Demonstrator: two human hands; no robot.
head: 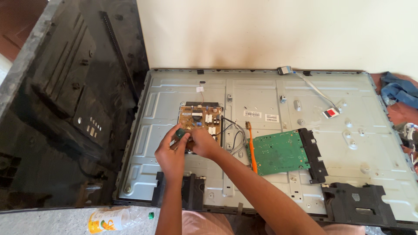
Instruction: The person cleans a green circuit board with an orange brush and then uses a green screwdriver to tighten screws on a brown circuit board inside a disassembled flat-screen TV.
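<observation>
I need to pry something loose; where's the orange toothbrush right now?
The orange toothbrush lies on the metal back panel, against the green circuit board's left edge, right of both hands.

even daylight, soft shadows; dim glossy reflections on black cover (65,109) at left; sharp focus, slight edge distortion.

Both hands (187,146) pinch a green part (180,133) over the brown board (201,118).

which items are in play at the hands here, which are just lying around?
In play:
- left hand holding a small dark green part
- right hand beside it
- brown circuit board under both hands
- metal TV back panel

Lying about:
- green circuit board
- orange tool
- black TV back cover
- plastic bottle
- blue cloth
</observation>
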